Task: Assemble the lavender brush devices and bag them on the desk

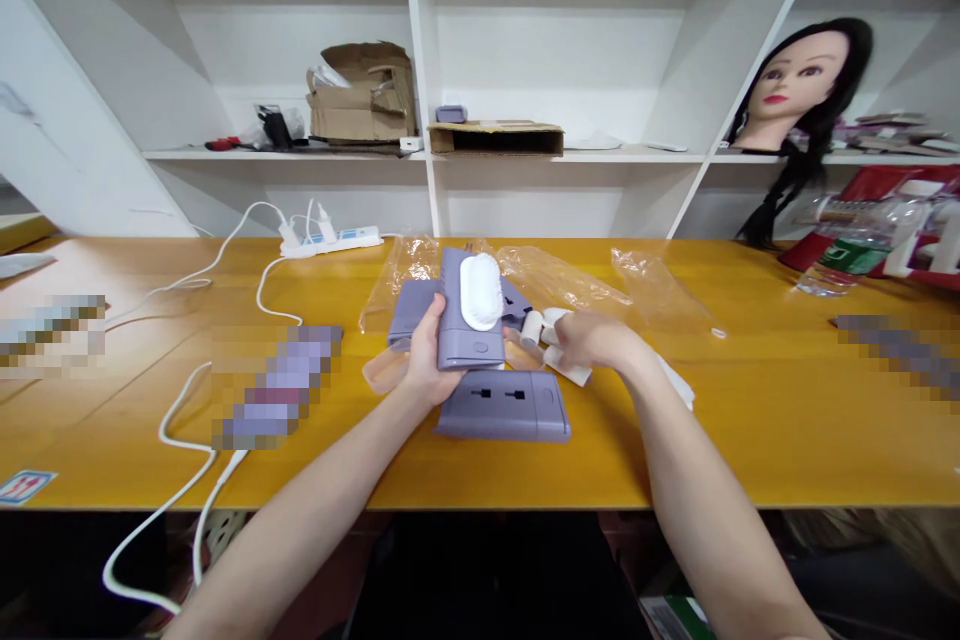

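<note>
Matt plastic casing [454, 315], glossy wooden tabletop [750, 420]

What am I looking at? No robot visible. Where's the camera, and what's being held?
No machine here: those are a person's two bare hands, filmed by one camera worn on the head, looking forward and down. The left hand grips a lavender plastic housing with a white oval ribbed part on it. The right hand is beside small white cylindrical pieces. On the yellow wooden table lie a lavender plastic socket panel, clear plastic bags, and a white power strip with white cables.
</note>
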Available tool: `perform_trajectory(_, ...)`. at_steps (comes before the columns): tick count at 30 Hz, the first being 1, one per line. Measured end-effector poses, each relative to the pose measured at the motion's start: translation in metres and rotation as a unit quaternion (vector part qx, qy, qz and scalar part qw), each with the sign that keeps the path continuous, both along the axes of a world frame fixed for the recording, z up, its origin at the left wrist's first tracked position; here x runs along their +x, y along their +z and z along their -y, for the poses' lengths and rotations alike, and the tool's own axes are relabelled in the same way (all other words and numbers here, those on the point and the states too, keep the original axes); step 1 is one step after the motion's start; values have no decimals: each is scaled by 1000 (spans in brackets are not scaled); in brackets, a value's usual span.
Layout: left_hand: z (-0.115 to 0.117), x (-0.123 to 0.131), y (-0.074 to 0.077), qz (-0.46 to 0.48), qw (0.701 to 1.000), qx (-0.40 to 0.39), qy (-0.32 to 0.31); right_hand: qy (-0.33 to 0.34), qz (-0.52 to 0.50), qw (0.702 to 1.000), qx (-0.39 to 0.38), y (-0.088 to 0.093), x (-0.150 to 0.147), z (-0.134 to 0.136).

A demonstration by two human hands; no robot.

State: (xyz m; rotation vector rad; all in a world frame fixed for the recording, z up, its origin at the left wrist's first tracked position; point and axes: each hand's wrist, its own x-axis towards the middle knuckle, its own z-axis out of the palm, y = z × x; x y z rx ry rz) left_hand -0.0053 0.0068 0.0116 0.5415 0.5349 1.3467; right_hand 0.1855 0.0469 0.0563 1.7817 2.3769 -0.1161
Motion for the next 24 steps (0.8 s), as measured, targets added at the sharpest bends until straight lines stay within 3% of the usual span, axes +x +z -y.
perform_trajectory(5, 2, -1, 2, 10, 1000, 18, -17, -25, 56, 998, -26, -12, -15, 4)
perform_trajectory(11, 3, -6, -1, -31, 996, 66, -47, -33, 37, 999, -1, -14, -21, 11)
perform_trajectory(14, -1, -11, -8, -128, 984, 115, 50, -12, 18, 1000, 11, -7, -10, 10)
perform_trajectory(16, -3, -16, -12, -208, 949, 181, 153, -9, -13, 999, 45, 1, -2, 9)
perform_trajectory(18, -4, -20, -13, -276, 905, 241, 214, -19, -95, 989, 112, 8, 6, 7)
perform_trajectory(21, -4, -21, -15, -317, 879, 279, 221, -12, -310, 924, 222, 14, 12, 4)
perform_trajectory(24, -2, -18, -17, -267, 907, 265, 191, 38, -507, 819, 265, 15, 11, 4)
